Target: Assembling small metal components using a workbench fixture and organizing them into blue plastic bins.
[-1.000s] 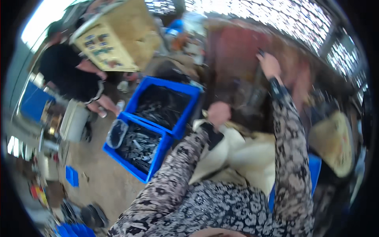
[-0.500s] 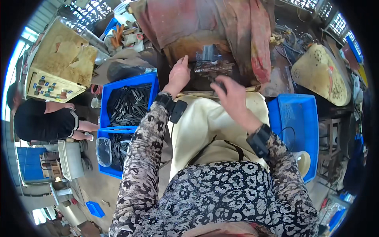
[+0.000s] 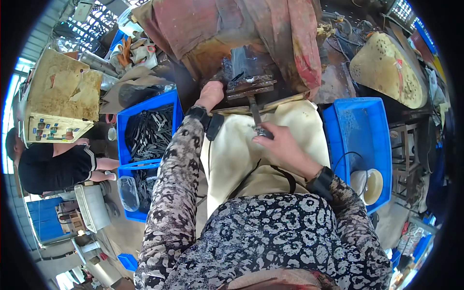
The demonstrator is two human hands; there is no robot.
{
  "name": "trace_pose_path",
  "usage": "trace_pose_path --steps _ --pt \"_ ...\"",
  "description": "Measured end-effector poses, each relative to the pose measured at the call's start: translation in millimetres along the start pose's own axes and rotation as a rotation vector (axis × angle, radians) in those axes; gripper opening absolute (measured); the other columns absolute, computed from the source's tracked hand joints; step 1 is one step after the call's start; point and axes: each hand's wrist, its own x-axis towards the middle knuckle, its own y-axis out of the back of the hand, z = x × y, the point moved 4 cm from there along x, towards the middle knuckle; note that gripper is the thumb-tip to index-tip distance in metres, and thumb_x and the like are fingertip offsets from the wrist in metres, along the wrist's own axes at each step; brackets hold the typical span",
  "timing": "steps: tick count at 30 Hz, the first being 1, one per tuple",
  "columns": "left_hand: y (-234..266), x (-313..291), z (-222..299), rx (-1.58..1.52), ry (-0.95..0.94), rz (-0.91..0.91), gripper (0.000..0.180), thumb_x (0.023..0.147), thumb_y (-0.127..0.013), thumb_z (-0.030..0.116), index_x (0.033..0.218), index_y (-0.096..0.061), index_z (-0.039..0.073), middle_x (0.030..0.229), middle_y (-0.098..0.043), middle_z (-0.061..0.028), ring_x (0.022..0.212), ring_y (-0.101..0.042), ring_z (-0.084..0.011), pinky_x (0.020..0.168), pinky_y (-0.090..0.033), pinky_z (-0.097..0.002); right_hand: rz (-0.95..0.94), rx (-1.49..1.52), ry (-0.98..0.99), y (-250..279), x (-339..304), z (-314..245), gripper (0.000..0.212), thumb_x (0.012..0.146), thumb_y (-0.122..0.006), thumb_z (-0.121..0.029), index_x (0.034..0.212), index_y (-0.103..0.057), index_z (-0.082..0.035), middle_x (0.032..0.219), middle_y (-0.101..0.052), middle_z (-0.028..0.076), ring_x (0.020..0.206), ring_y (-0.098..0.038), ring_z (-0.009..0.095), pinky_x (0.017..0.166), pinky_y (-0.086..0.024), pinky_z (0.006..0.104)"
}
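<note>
My right hand [image 3: 279,144] is closed around the end of a thin metal lever handle [image 3: 255,113] that runs up to a small dark metal press [image 3: 250,83]. My left hand [image 3: 210,94] rests at the left side of that press, fingers against its base; what it holds, if anything, is hidden. A cream apron [image 3: 241,159] covers my lap below the press. Both forearms wear patterned sleeves and dark wrist bands.
Two blue crates [image 3: 126,126] of dark metal pieces stand on my left. Another blue crate [image 3: 372,121] with a round white dish stands on my right. A person in a black top [image 3: 53,166] sits at far left. Stained cloth [image 3: 232,29] drapes over the machine.
The view has swung from the left to straight over the press. My right hand came down from the machine top and took hold of the lever handle; my left hand moved to the press's base.
</note>
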Motion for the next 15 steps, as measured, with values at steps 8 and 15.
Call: trace_pose_path --steps 8,15 --pt "60.1 -58.1 29.6 -1.228 0.406 0.146 0.021 0.091 -0.058 0.016 0.089 -0.068 -0.002 0.077 -0.069 -0.0129 0.068 -0.068 -0.0187 0.063 -0.055 -0.0307 0.032 0.89 -0.504 32.1 54.4 35.7 0.029 0.089 -0.059 -0.01 0.116 -0.055 0.0 0.093 -0.066 0.012 0.079 -0.066 0.02 0.07 -0.053 0.0287" --pt "85.5 -94.8 100.6 -1.336 0.243 0.311 0.018 0.089 -0.059 0.013 0.086 -0.066 -0.003 0.072 -0.068 -0.0132 0.063 -0.067 -0.0187 0.058 -0.054 -0.0297 0.188 1.032 -0.37 25.9 82.5 28.1 0.024 0.088 -0.059 -0.002 0.112 -0.056 0.002 0.102 -0.066 0.015 0.092 -0.066 0.025 0.078 -0.056 0.0352"
